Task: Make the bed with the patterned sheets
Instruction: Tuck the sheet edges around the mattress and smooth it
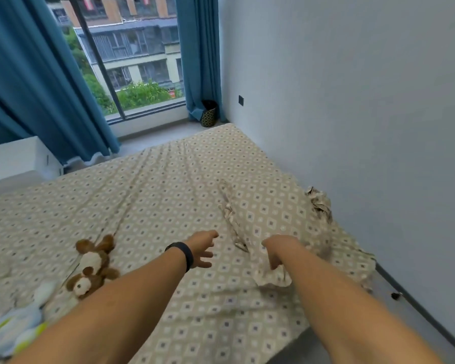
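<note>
A beige sheet with a diamond pattern covers the bed, with long creases running toward the window. A pillow in the same patterned cover lies at the right side near the wall. My right hand grips the near edge of this pillow, fingers curled into its frilled border. My left hand, with a dark band on the wrist, hovers just left of the pillow with fingers spread and holds nothing. The sheet's right corner is bunched up against the wall.
Two brown and white plush toys lie on the sheet at the left, next to a pale blue and green cloth. A white wall runs along the right. Blue curtains, a window and a dark patterned bin stand beyond the bed.
</note>
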Demonstrator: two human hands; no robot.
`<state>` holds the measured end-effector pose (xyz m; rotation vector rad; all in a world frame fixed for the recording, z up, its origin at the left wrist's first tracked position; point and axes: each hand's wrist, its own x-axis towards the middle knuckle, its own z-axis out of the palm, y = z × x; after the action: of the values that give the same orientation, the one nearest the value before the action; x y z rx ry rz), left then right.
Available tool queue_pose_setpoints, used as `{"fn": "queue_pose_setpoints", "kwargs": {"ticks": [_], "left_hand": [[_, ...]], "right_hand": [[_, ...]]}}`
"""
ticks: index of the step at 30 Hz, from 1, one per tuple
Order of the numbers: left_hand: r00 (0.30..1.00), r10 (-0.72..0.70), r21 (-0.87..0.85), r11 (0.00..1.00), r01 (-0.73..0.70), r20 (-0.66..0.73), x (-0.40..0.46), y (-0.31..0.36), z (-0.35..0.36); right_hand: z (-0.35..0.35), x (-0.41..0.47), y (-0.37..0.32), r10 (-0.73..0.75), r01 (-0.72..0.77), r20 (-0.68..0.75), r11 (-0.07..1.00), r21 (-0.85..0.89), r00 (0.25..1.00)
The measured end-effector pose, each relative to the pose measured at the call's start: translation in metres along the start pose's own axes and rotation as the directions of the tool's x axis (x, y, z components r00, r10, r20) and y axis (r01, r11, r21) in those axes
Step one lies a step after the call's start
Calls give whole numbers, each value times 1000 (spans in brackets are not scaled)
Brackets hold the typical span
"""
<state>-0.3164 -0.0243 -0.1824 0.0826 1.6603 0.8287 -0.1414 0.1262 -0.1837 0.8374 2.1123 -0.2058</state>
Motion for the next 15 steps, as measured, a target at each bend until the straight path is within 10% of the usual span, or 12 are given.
{"fn": "queue_pose_setpoints", "kwargs": {"ticks": [8, 15], "left_hand": [[963, -25, -145, 989, -15, -267, -30, -97, -123], [874, -185, -406, 914, -16, -450, -89, -242, -273]], "right_hand": [[-34, 22, -166, -309, 306, -3, 945, -116, 951], [-37, -19, -409, -662, 639, -23, 731, -240, 749]]}}
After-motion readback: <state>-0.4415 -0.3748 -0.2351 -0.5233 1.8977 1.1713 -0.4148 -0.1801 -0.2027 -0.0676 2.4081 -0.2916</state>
